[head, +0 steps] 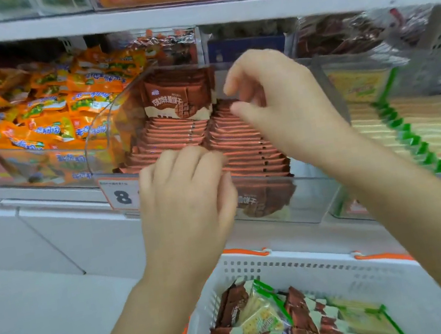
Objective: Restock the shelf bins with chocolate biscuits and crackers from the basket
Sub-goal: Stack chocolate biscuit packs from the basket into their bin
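Chocolate biscuit packs [242, 149] stand on edge in two tight rows in the clear bin [103, 127]; more lie mixed with crackers [263, 323] in the basket [330, 267] below. Left hand [186, 198]: fingers bent, tips on the front packs. Right hand [277, 97]: over the rear of the right row, thumb and forefinger narrowly apart; whether either hand grips a pack cannot be determined. Risk: the right row stops short of the front wall and could topple forward if pushed. Clearance: shelf edge [217, 11] above the right hand, bin walls on both sides; open room lies toward the basket
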A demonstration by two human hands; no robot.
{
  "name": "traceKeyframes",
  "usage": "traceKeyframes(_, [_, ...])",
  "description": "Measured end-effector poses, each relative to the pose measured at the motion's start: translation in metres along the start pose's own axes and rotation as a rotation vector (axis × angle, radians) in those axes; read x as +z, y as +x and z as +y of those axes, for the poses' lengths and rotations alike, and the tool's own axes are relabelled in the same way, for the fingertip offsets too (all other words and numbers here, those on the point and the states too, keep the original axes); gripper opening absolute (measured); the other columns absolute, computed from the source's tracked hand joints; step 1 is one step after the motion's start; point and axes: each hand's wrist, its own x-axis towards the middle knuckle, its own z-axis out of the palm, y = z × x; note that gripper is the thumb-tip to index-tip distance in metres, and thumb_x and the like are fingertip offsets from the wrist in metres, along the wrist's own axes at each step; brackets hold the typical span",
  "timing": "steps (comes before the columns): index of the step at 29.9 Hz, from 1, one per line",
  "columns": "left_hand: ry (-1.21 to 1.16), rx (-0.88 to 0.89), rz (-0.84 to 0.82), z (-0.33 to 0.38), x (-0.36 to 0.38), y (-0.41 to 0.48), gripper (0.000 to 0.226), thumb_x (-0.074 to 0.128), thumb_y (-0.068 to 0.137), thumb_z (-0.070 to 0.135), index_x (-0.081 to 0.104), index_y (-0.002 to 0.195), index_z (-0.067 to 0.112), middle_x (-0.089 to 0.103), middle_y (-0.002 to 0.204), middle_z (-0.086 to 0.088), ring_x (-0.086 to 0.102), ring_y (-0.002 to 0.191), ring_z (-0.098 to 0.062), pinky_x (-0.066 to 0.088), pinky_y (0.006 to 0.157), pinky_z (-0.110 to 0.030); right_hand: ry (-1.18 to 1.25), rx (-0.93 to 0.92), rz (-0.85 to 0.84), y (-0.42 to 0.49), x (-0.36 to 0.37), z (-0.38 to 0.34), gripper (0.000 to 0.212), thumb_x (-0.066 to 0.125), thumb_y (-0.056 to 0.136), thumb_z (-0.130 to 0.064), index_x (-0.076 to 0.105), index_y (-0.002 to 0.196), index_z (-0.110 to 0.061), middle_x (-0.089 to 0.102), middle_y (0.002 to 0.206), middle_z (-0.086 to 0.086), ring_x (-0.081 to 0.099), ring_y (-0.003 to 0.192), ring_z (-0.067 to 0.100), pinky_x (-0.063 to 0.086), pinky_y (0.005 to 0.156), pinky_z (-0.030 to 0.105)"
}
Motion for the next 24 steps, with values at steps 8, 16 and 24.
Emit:
traceKeyframes(8, [-0.120,0.189,-0.571,0.070,0.041,-0.089,0.029,0.041,0.081,0.027,0.066,0.082,0.013,0.063,0.077,-0.004,0.059,0.077,-0.030,0.045,0.063,-0.038,0.036,0.418,-0.762,-0.187,-0.007,0.085,0.014,0.064,0.086,-0.007,0.056,0.091,-0.017,0.049,0.070,-0.008,0.052,0.058,0.010,0.042,0.049,0.012])
traceKeyframes(16, [-0.146,0.429,-0.933,0.100,0.085,-0.150,0.025,0.047,0.090,0.024,0.066,0.102,0.013,0.064,0.098,-0.004,0.058,0.095,-0.026,0.045,0.077,-0.038,-0.362,0.578,-1.229,-0.351,0.073,0.207,0.039,0.049,0.086,0.003,0.055,0.120,-0.016,0.059,0.111,0.013,0.058,0.095,0.028,0.049,0.076,0.033])
traceKeyframes(24, [-0.207,0.412,-0.991,0.096,0.095,-0.154,0.024,0.051,0.090,0.020,0.067,0.104,0.009,0.064,0.097,-0.006,0.058,0.094,-0.027,0.049,0.080,-0.042,-0.536,0.758,-1.126,-0.393,0.079,0.223,0.048,0.066,0.082,-0.005,0.042,0.123,-0.007,0.061,0.110,0.012,0.059,0.099,0.029,0.053,0.081,0.043])
